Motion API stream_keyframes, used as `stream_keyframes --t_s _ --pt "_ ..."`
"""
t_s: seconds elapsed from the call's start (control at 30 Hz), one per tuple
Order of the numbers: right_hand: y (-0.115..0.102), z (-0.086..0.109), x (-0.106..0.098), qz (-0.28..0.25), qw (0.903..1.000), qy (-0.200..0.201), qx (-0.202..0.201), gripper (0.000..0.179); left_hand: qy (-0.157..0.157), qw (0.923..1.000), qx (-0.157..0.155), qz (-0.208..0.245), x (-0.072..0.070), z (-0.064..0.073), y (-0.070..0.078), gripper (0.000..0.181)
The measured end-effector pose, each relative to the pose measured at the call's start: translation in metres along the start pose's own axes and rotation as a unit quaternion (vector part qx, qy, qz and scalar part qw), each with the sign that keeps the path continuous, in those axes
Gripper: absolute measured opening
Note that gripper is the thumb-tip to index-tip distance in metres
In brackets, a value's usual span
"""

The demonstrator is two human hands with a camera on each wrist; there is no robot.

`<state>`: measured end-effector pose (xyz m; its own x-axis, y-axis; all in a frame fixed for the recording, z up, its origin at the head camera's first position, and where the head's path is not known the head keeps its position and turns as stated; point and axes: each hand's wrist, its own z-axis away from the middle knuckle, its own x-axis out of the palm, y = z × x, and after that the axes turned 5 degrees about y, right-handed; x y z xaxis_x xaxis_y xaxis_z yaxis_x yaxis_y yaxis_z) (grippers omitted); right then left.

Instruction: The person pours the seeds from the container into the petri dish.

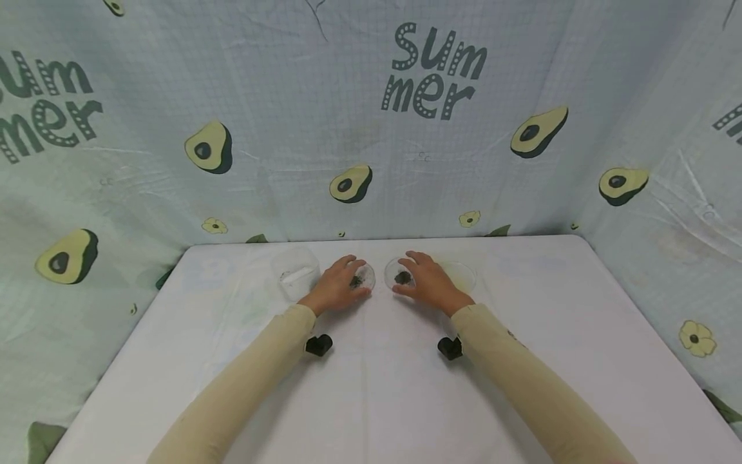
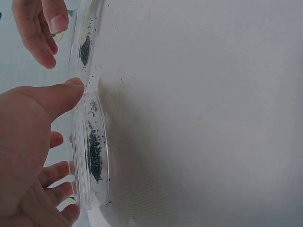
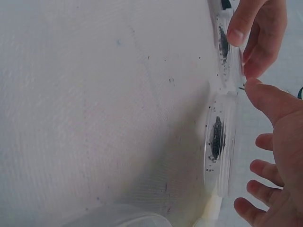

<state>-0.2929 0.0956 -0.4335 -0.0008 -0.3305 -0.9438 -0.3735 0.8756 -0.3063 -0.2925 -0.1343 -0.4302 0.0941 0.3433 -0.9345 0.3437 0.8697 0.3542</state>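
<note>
From the head view, the left hand (image 1: pixel 339 285) and the right hand (image 1: pixel 428 281) rest side by side at the far middle of the white worktop (image 1: pixel 382 386). Each hand covers one clear petri dish: the left dish (image 1: pixel 362 278) and the right dish (image 1: pixel 400 275), each with a small dark heap of seeds inside. A clear square container (image 1: pixel 296 273) stands just left of the left hand, and another clear round lid or dish (image 1: pixel 460 274) lies just right of the right hand.

In the left wrist view, the left thumb (image 2: pixel 59 94) touches the rim of the left dish (image 2: pixel 92 156), and the curled fingers reach around its other side, so the grip holds this dish lightly.

In the right wrist view, the right thumb (image 3: pixel 267 97) meets the rim of the right dish (image 3: pixel 218 142), with the fingers (image 3: pixel 265 170) spread around it; the hold looks loose.

I judge that the step in hand is taking hold of both dishes. The next move probably needs a firmer, level hold, so that no seeds spill.
</note>
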Motion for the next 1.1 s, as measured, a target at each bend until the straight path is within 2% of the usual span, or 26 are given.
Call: stream_keyframes --t_s 0.6,0.87,1.1 --pt "-0.007 0.013 -0.011 -0.007 0.9996 0.016 -0.022 0.067 0.012 0.9996 0.023 0.008 -0.005 0.002 0.003 0.069" --pt "-0.005 0.017 -0.015 -0.006 0.9997 0.018 -0.016 0.068 0.018 0.9994 0.028 0.010 -0.013 0.008 0.010 0.067" --pt "-0.004 0.022 -0.022 -0.006 0.9997 0.021 -0.010 0.068 0.034 0.9982 0.049 0.003 -0.021 0.013 0.011 0.063"
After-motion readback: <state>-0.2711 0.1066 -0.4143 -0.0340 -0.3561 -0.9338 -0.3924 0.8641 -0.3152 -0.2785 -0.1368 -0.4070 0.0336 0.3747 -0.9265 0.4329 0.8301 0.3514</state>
